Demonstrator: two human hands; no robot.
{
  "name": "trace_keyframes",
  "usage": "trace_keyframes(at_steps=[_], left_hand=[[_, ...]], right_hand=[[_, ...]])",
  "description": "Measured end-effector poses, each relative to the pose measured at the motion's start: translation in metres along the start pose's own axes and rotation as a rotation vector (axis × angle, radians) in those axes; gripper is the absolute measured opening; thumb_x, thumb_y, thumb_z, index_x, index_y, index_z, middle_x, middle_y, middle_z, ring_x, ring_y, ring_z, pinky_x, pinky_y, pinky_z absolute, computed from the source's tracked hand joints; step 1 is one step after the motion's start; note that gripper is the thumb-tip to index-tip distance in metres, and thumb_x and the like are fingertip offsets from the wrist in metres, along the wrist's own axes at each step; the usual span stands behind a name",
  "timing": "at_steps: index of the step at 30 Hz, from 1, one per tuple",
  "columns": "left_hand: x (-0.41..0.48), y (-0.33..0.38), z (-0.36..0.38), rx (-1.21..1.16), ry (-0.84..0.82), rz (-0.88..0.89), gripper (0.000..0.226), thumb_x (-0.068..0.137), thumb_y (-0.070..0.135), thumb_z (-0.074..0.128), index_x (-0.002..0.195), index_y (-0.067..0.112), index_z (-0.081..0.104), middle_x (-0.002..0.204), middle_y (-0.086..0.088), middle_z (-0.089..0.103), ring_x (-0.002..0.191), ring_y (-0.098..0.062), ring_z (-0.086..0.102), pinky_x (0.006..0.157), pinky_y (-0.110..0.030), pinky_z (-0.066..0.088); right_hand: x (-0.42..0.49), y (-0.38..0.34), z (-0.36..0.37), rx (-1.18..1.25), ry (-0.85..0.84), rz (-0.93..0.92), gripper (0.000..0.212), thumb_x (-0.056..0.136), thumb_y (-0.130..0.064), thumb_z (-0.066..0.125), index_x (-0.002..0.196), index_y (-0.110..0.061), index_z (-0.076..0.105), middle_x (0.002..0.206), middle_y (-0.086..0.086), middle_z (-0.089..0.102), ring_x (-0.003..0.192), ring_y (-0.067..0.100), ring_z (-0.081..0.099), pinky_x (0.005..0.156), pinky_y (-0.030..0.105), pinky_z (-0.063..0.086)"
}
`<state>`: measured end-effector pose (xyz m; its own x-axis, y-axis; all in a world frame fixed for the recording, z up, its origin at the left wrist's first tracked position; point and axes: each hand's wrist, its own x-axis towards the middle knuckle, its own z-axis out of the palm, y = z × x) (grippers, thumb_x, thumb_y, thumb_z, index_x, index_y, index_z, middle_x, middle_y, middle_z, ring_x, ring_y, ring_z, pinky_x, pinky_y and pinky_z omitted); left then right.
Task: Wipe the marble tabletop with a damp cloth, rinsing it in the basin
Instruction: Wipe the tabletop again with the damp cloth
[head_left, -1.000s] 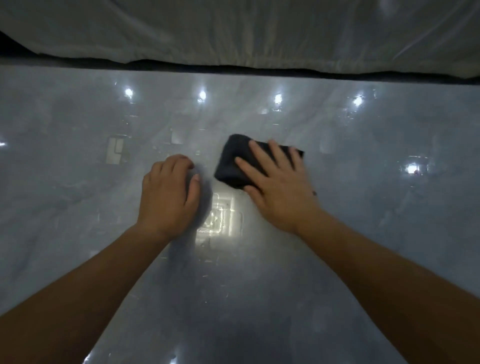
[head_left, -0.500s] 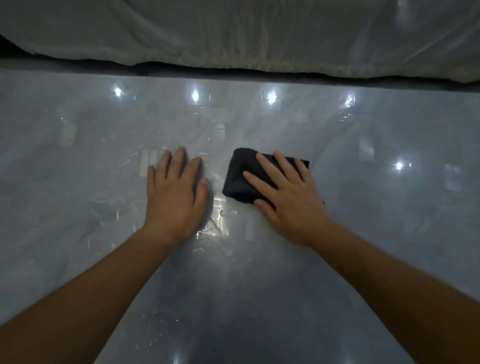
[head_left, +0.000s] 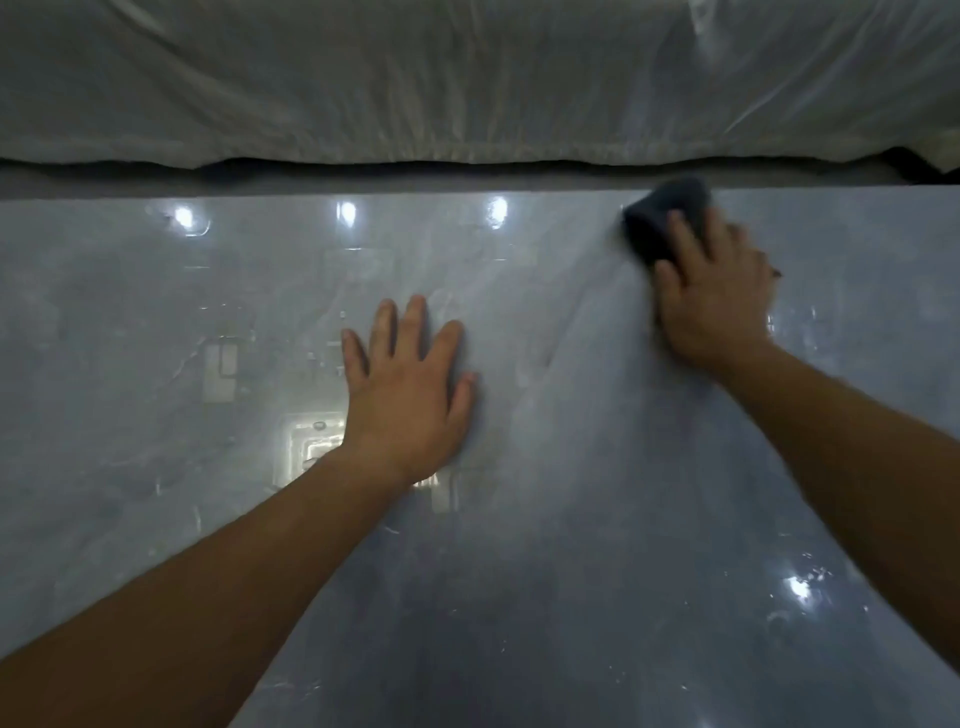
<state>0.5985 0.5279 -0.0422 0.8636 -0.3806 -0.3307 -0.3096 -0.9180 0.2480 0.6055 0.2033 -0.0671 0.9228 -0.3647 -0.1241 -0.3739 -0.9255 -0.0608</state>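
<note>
Slick marble bench (head_left: 571, 545) is gleaming; your right hand (head_left: 719, 306) is pressing flat fingers (head_left: 679, 231) onto the soft, probably limp cloth (head_left: 657, 218). Your left hand (head_left: 410, 389) is resting, fingers spread.

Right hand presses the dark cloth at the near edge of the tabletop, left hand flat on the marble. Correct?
No: the head view shows the cloth under the right hand at the far edge of the tabletop; the left hand lies flat.

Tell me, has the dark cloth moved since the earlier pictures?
Yes. The dark cloth under the right hand has slid away from the person: it now reaches the far edge of the marble tabletop, while earlier it lay well short of it.
</note>
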Motion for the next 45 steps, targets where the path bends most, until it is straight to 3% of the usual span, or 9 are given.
trace_keyframes(at_steps=[5,11,18,25,28,31,34,39,45], left_hand=[[0.000,0.004,-0.002,-0.010,0.013,-0.026,0.060,0.094,0.054,0.025,0.148,0.030,0.035,0.166,-0.009,0.014,0.154,-0.033,0.003,0.120,-0.062,0.003],[-0.009,-0.019,-0.007,-0.158,0.121,-0.016,0.056,0.096,0.047,0.034,0.143,0.017,0.046,0.158,-0.011,0.034,0.148,-0.031,0.027,0.119,-0.055,0.025],[-0.052,-0.103,-0.011,0.026,0.150,-0.300,0.060,0.093,0.052,0.033,0.146,0.023,0.040,0.162,-0.013,0.025,0.151,-0.037,0.015,0.117,-0.066,0.009],[-0.081,-0.142,-0.007,-0.032,0.107,-0.180,0.065,0.094,0.054,0.028,0.152,0.025,0.033,0.167,-0.007,0.016,0.154,-0.031,0.009,0.120,-0.060,0.012],[-0.084,-0.144,-0.010,-0.133,0.118,-0.150,0.063,0.093,0.051,0.031,0.148,0.023,0.039,0.165,-0.009,0.020,0.154,-0.030,0.010,0.121,-0.058,0.007],[-0.090,-0.156,-0.012,-0.209,0.170,-0.095,0.055,0.092,0.043,0.039,0.138,0.014,0.050,0.155,-0.017,0.035,0.147,-0.037,0.027,0.117,-0.061,0.020],[-0.107,-0.170,-0.008,-0.180,0.198,-0.074,0.050,0.092,0.038,0.043,0.133,0.011,0.053,0.148,-0.020,0.041,0.141,-0.040,0.034,0.113,-0.061,0.027],[-0.137,-0.170,0.001,-0.139,0.132,-0.066,0.052,0.095,0.043,0.038,0.138,0.016,0.049,0.159,-0.017,0.030,0.151,-0.034,0.018,0.121,-0.058,0.011],[-0.156,-0.170,0.015,-0.110,0.135,-0.043,0.052,0.096,0.040,0.044,0.142,0.017,0.047,0.161,-0.017,0.025,0.152,-0.034,0.015,0.122,-0.058,0.009]], right_hand=[[0.003,-0.007,-0.004,0.079,0.006,0.176,0.061,0.101,-0.049,0.027,0.159,-0.032,0.019,0.168,0.010,0.013,0.152,0.038,0.013,0.122,0.058,0.011],[-0.060,-0.106,0.017,0.031,-0.053,-0.582,0.057,0.102,-0.051,0.028,0.156,-0.034,0.029,0.166,0.007,0.024,0.151,0.037,0.021,0.119,0.060,0.017],[0.011,-0.185,0.011,0.078,-0.041,-0.389,0.057,0.104,-0.050,0.025,0.159,-0.034,0.019,0.169,0.006,0.009,0.154,0.037,0.009,0.122,0.058,0.005],[-0.091,-0.183,0.022,-0.030,-0.144,-0.946,0.057,0.102,-0.053,0.025,0.156,-0.035,0.029,0.167,0.006,0.023,0.152,0.036,0.021,0.121,0.057,0.018],[-0.040,-0.200,0.018,-0.008,-0.077,-0.769,0.058,0.102,-0.052,0.025,0.157,-0.035,0.026,0.167,0.007,0.021,0.153,0.036,0.019,0.121,0.054,0.013],[-0.009,-0.256,0.019,0.033,-0.020,-0.480,0.057,0.103,-0.049,0.027,0.157,-0.034,0.025,0.168,0.006,0.015,0.153,0.036,0.015,0.121,0.056,0.011],[-0.073,-0.280,0.031,0.053,0.009,-0.648,0.056,0.101,-0.048,0.032,0.155,-0.032,0.034,0.165,0.009,0.026,0.150,0.039,0.024,0.119,0.057,0.017],[-0.146,-0.208,0.030,-0.028,-0.134,-0.937,0.053,0.104,-0.048,0.033,0.155,-0.034,0.033,0.167,0.004,0.023,0.153,0.033,0.020,0.122,0.056,0.018],[-0.071,-0.257,0.025,0.069,0.009,-0.437,0.056,0.102,-0.046,0.030,0.156,-0.031,0.031,0.166,0.009,0.023,0.151,0.037,0.021,0.120,0.054,0.016]])
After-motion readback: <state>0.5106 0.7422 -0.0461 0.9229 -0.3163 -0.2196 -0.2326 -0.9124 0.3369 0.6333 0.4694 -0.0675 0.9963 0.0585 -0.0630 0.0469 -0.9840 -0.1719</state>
